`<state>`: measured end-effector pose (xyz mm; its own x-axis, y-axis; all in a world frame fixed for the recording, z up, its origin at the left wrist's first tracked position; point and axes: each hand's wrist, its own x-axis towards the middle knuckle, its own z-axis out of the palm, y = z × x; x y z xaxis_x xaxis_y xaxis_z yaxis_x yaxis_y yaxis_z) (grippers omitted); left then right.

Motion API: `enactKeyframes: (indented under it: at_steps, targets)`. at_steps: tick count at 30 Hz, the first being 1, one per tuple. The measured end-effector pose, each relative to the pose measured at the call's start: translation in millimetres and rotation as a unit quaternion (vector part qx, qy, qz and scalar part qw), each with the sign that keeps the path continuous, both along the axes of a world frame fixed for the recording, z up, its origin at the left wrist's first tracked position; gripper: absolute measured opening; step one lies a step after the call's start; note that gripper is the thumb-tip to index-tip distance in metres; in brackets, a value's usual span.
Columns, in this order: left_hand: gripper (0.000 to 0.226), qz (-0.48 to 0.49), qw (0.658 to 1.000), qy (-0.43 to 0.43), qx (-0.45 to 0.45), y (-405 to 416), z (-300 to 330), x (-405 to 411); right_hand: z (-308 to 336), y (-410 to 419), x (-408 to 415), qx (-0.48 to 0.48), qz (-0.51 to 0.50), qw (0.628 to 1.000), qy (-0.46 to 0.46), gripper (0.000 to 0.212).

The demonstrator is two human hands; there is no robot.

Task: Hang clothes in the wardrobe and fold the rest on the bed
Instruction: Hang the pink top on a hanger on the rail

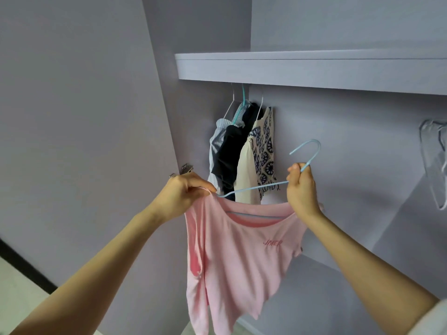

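A pink T-shirt [242, 262] hangs from a light blue wire hanger [306, 153] in front of the open wardrobe. My right hand [301, 189] grips the hanger just below its hook. My left hand [181, 197] pinches the shirt's shoulder at the hanger's left tip. The hanger's lower bar runs inside the neckline. Its hook is free in the air, below the shelf [314, 68] and apart from the other hangers.
Several garments [242, 153] hang on wire hangers under the shelf: pale blue, dark navy, cream, and a blue-patterned one. A clear plastic holder [435, 165] is fixed at the right. The wardrobe door [84, 117] stands open at the left, with a hinge [186, 168].
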<state>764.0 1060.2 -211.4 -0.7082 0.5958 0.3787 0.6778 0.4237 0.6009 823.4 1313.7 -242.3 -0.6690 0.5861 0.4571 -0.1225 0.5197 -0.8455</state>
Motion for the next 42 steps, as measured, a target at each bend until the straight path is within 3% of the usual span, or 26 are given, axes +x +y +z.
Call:
enactKeyframes:
  at_steps: [3,12,20,23,29,34,39,42]
  targets:
    - [0.029,0.0,0.999,-0.038,0.025,0,0,4,-3,2,0,-0.012,0.004,1.0,-0.018,0.016]
    - [0.017,0.061,0.997,-0.04,-0.02,5,-21,3,-3,-16,-4,0.071,0.089,0.992,-0.057,0.032]
    - [0.036,0.072,0.989,-0.033,-0.126,12,-22,7,4,-18,-6,0.101,0.081,0.989,-0.073,0.026]
    - [0.023,0.068,0.986,-0.027,-0.147,23,-31,12,10,-25,-6,0.12,0.098,0.986,-0.06,0.026]
    - [0.034,0.1,0.993,0.007,-0.055,22,-47,6,11,-7,7,0.042,0.186,0.981,-0.038,0.017]
    - [0.038,0.133,0.99,0.036,-0.004,9,-46,-1,-29,51,29,0.195,0.057,0.969,-0.141,0.026]
    - [0.028,0.146,0.989,0.038,0.003,9,-53,-10,-42,66,51,0.303,0.038,0.937,-0.169,0.036]
    - [0.017,0.155,0.988,0.028,0.0,17,-60,-16,-44,70,57,0.339,0.058,0.915,-0.212,0.028]
